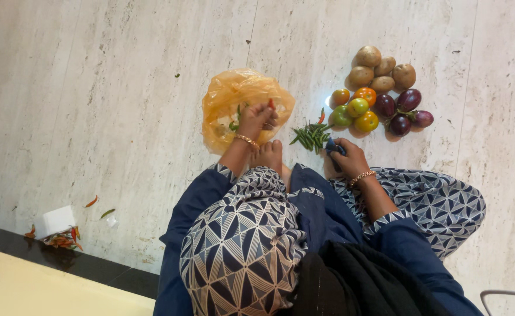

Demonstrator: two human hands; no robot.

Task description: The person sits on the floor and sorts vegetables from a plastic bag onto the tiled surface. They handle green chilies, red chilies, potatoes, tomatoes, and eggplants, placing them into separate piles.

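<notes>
Left hand [256, 120] pinches a red chilli [271, 104] over the orange bag [234, 93]; right hand [348, 157] closed on a dark object. Green chillies [311, 136] piled on floor; bag still holds some.

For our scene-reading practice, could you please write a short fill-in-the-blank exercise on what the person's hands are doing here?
1. The left hand holds a small ____ chilli over the orange plastic bag.
2. The right hand rests beside a pile of green ____.
3. The potatoes lie beyond the tomatoes and the dark purple ____.

Missing words: red; chillies; aubergines.
</notes>
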